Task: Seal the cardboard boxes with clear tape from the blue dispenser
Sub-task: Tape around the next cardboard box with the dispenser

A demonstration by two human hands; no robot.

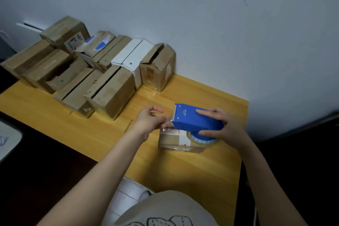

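Judged early in the job. Gripping the blue dispenser [192, 120] in the right hand [222, 128], fingers wrapped round its body, tilted just above 1 small cardboard box [174, 140] at the near-right part of the yellow worktop [183, 167]. Pinching at the dispenser's cutting edge with the left hand [149, 120], thumb and forefinger closed on what looks like the free end of the clear tape [167, 121], though too faint and glossy to trace with certainty. Seemingly the step of drawing out a length before laying it down. No fresh strip plainly seen on this box's top, which is partly hidden by the dispenser and carries old labels and shiny patches hard to tell from new tape. Tape roll [203, 139] showing at the dispenser's lower end, over the box's right edge. Left to do, apparently, nearly everything: at the far left, against the wall [220, 24], a crowd of cardboard boxes [110, 86] packed side by side, a white carton [132, 60] among them, several showing dark gaps between unclosed flaps, 1 end box [157, 68] at the right with flaps standing up. Impossible to say whether any in that group already carries a seal. Likely needed next: sticking the end down, pulling across the seam, cutting.
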